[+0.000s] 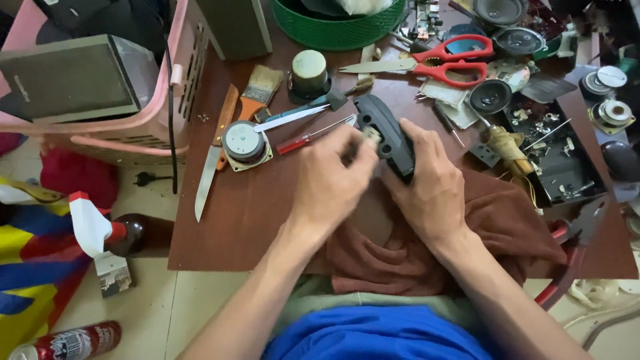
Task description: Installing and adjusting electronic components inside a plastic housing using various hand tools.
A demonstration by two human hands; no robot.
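My right hand grips a black plastic device casing and holds it upright above the brown table. My left hand is at the casing's left side, its fingertips pinched on a small pale part against it. Both hands hover over a reddish-brown cloth that lies at the table's near edge.
A knife, paintbrush, speaker magnet, red screwdriver and red scissors lie on the table. A circuit board and speakers sit right. A pink basket and green basket stand behind. Spray bottle on floor.
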